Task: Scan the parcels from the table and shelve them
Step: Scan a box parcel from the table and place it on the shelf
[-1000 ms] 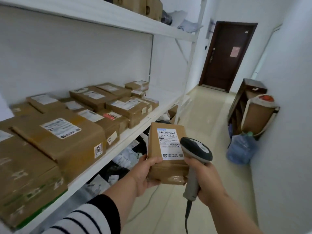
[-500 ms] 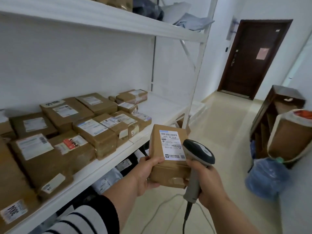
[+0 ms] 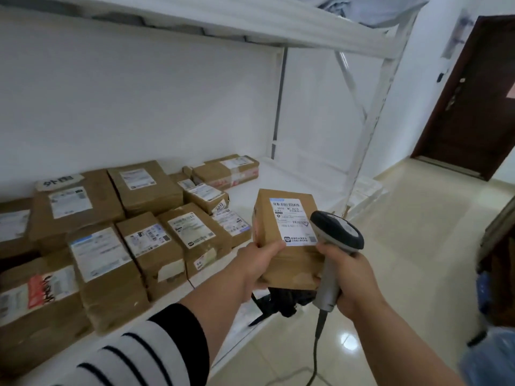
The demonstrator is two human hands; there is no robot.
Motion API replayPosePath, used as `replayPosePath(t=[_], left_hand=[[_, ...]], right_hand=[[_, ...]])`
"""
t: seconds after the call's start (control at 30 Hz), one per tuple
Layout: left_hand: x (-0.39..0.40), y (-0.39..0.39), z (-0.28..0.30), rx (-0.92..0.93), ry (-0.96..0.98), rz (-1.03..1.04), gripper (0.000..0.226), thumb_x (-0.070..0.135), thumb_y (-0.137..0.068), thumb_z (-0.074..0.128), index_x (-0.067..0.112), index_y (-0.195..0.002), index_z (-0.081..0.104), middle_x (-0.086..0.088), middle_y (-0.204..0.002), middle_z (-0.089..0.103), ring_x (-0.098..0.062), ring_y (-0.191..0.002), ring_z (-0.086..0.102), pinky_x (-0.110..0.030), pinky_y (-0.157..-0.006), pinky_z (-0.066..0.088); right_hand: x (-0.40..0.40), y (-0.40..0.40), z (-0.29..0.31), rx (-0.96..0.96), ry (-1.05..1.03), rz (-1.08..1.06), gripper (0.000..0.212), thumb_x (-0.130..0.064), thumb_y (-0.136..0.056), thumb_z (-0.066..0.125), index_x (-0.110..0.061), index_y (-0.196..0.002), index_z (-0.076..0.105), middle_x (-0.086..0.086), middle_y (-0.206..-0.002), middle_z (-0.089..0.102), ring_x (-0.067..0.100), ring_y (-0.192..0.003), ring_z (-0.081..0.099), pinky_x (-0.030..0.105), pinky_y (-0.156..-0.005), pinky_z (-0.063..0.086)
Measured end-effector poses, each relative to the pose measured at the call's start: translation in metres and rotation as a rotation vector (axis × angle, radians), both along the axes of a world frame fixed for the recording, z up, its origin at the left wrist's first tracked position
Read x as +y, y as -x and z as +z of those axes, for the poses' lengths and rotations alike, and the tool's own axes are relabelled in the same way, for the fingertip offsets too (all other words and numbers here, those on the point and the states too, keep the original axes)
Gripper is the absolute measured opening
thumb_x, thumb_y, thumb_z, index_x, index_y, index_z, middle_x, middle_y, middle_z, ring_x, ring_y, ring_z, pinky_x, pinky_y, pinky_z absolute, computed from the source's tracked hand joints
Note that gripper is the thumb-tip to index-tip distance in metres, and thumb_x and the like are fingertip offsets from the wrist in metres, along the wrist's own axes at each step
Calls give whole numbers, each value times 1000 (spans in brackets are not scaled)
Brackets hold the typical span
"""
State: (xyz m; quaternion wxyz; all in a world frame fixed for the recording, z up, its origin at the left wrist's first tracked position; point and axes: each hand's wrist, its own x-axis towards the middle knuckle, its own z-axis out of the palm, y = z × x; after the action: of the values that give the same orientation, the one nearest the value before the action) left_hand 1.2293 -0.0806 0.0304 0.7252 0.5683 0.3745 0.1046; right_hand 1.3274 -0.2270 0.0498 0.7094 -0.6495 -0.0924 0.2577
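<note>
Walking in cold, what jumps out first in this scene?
A small brown parcel held up at centre, gripped by the left hand, its white label facing the camera. Beside it, the right hand grips a grey barcode scanner. At left, labelled boxes crowd a white shelf.

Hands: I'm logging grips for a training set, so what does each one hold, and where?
Left hand grips the parcel at its lower left edge; right hand grips the scanner by its handle.

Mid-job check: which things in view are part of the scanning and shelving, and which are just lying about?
Part of the job:
parcel in left hand
scanner in right hand
shelf
shelved parcels

Lying about:
door
blue bag
black bag under the parcel
</note>
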Motion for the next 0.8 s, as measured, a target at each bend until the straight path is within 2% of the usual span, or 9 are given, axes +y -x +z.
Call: replayPosePath(t=[0.1, 0.23, 0.3, 0.4, 0.47, 0.53, 0.63, 0.7, 0.8], left_hand=[[34, -46, 1, 26, -4, -18, 51, 51, -83, 69, 30, -127, 54, 6, -114, 65, -15, -103, 62, -43, -94, 52], [76, -88, 4, 73, -72, -44, 47, 54, -84, 67, 30, -123, 54, 7, -113, 63, -15, -102, 62, -39, -88, 55], [97, -103, 2, 92, -93, -35, 46, 51, -85, 68, 30, -123, 54, 7, -112, 65, -15, -100, 64, -40, -89, 56], [127, -120, 2, 79, -87, 2, 54, 46, -84, 72, 27, -131, 54, 7, -109, 68, -11, -89, 71, -29, -72, 59], [146, -127, 3, 81, -156, 13, 57, 47, -85, 72, 31, -136, 52, 10, -110, 68, -5, -84, 71, -22, -63, 56], [162, -131, 0, 133, -249, 16, 60, 46, -87, 69, 31, -141, 49, 9, -121, 65, -5, -95, 67, -22, -73, 55], [180, -142, -7, 354, -414, 1, 70, 41, -88, 65, 19, -148, 37, -4, -139, 54, -20, -120, 57, -37, -100, 50], [189, -148, -9, 436, -464, 24, 72, 40, -88, 64, 18, -149, 34, -5, -142, 52, -22, -122, 55, -38, -103, 48], [195, -155, -10, 389, -448, 107, 72, 41, -92, 61, 26, -153, 26, 2, -150, 45, -18, -131, 48, -34, -109, 41]], right_hand=[[36, -50, 3, -35, 20, 0, 21, -16, -87, 72, -14, -109, 71, 14, -106, 73, 34, -95, 69, 52, -83, 56], [84, -104, 3, -51, 33, 48, 22, -20, -85, 74, -16, -107, 71, 12, -105, 75, 35, -97, 70, 57, -88, 57], [109, -124, -2, -37, 39, 76, 20, -19, -84, 75, -15, -104, 72, 13, -99, 76, 34, -91, 72, 51, -80, 59], [150, -150, -12, 11, 48, 152, 18, -17, -85, 76, -12, -101, 72, 12, -91, 77, 32, -83, 73, 41, -69, 57], [179, -167, -21, 17, 55, 211, 16, -16, -85, 76, -11, -100, 73, 12, -91, 77, 31, -82, 71, 40, -68, 55], [203, -181, -28, 31, 60, 268, 16, -12, -85, 75, -11, -100, 72, 13, -93, 75, 32, -84, 69, 42, -70, 55], [230, -200, -37, 51, 57, 356, 19, -10, -87, 73, -13, -105, 71, 13, -99, 74, 34, -91, 67, 45, -76, 55], [246, -211, -38, 35, 64, 411, 20, -10, -88, 73, -15, -106, 71, 13, -103, 74, 34, -97, 67, 48, -85, 55], [267, -221, -38, -15, 87, 487, 21, -14, -87, 75, -18, -106, 71, 7, -103, 76, 29, -101, 68, 51, -94, 55]])
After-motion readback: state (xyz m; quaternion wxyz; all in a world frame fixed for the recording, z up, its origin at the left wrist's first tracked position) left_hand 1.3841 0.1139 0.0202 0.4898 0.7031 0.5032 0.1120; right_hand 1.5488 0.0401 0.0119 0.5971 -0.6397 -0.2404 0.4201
